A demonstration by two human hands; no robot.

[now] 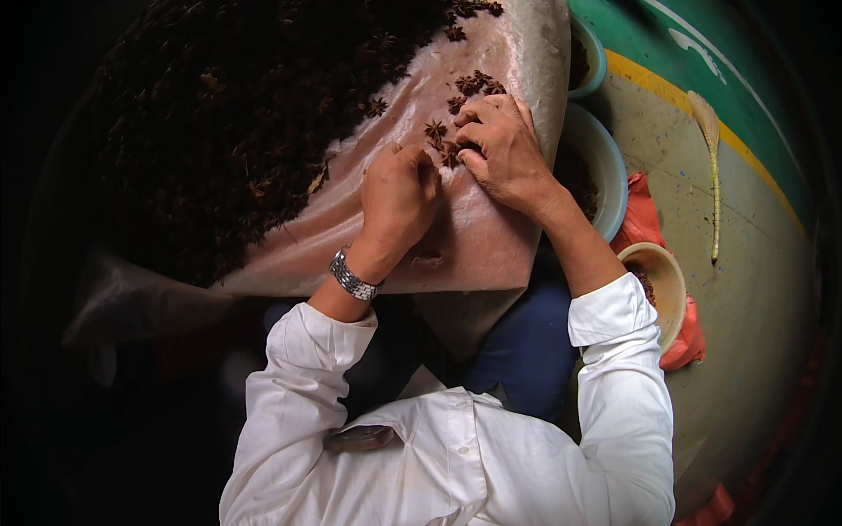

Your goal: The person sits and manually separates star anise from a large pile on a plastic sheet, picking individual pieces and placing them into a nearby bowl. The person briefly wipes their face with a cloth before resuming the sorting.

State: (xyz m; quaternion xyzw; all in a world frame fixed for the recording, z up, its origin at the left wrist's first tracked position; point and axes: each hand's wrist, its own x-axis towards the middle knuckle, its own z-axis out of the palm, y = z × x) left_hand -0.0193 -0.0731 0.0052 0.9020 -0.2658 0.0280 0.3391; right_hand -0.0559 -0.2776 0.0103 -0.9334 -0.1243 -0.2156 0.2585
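Several loose star anise pods (435,131) lie on a translucent plastic sheet (487,243) before me. My left hand (398,194), with a metal watch (353,276) on its wrist, is curled just left of these pods; its palm is hidden. Over the sheet's right part, my right hand (506,151) bends its fingers down beside the pods. What lies under those fingertips is hidden. Beyond the right knuckles sits a small cluster of star anise (475,83). A large dark heap of star anise (230,131) covers the sheet's left and far side.
To the right, a blue basin (615,177) and a smaller blue basin (597,56) hold dark pieces. Nearer me stands a cream bowl (669,296) by red plastic bags (684,338). A small straw whisk broom (714,171) lies on the floor (750,276).
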